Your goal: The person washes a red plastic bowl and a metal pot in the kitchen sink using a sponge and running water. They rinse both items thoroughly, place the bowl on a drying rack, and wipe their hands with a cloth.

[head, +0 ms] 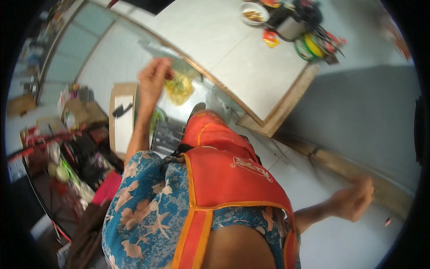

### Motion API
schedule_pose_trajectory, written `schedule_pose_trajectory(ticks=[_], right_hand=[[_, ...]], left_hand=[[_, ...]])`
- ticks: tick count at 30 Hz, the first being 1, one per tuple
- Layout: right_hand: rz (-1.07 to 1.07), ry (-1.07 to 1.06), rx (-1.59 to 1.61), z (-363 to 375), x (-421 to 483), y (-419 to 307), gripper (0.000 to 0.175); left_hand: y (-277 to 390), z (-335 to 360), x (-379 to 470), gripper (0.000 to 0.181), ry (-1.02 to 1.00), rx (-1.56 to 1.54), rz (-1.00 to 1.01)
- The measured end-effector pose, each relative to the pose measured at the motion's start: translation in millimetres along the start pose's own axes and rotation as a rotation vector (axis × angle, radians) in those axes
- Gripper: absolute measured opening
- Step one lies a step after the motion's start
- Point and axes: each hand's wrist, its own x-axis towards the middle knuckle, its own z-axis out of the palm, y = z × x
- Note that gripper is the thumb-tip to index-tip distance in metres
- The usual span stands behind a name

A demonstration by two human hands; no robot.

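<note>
My left hand point(154, 74) is raised at the upper left, fingers curled in a pinch. A clear plastic bag with yellow and some green contents point(179, 88) hangs just beside and below these fingers, which appear closed on its gathered top. Blur hides the exact grip. Far to the right, my right hand point(356, 200) hangs away from my body over the pale floor. Its fingers look loosely curled together, and I see nothing in them. It is nearest to the brown strip along the wall's base. A red apron point(235, 180) with orange edging covers my front.
A pale tabletop with brown edging point(215, 43) bears a white bowl point(254, 14) of small brownish pieces and a green-and-yellow tin point(307, 47). A black-handled cleaver point(122, 110) lies on a white board. Boxes point(80, 112) and a cluttered cart point(67, 164) stand left.
</note>
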Motion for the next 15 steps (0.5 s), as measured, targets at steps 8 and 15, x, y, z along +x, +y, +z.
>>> schedule_pose_trajectory(ticks=[8,15], right_hand=[[0.071,-0.247,0.856,166,56,-82,0.004],[-0.003,-0.735,1.377,340,24,-218,0.018]], left_hand=[[-15,-200,-106,0.013,0.826,-0.057,-0.043],[-75,-239,-161,0.017,1.054,-0.010,-0.227]])
